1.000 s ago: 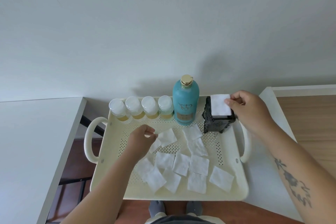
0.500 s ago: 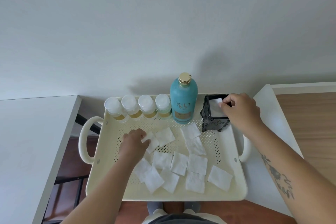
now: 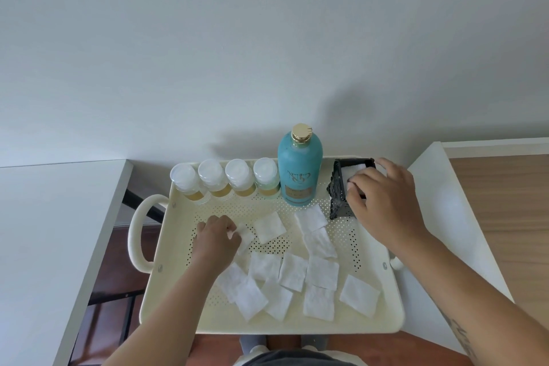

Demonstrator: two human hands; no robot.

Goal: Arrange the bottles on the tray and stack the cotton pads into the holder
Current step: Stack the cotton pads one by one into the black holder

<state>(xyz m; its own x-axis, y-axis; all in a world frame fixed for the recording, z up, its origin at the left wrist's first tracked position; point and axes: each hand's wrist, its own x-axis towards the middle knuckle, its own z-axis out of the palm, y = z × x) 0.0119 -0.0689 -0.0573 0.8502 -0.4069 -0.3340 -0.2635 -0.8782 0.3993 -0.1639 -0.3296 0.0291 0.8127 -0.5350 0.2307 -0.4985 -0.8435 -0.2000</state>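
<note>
A cream perforated tray (image 3: 365,327) holds several small white-capped bottles (image 3: 225,178) in a row along its back edge, with a tall teal bottle (image 3: 299,169) to their right. A black ornate holder (image 3: 341,190) stands at the back right corner with a white pad (image 3: 353,170) inside. My right hand (image 3: 386,202) rests on the holder's front, fingertips over its opening. Several square cotton pads (image 3: 292,272) lie scattered over the tray floor. My left hand (image 3: 218,236) pinches one cotton pad (image 3: 246,236) at the left of the pile.
A white table (image 3: 38,232) lies to the left and a white and wood-topped surface (image 3: 502,217) to the right. The wall rises directly behind the tray. Dark floor shows in the gap at the left.
My right hand pushed the pad it held down into the holder and now covers the opening. My left hand dropped onto the tray and closed on a pad.
</note>
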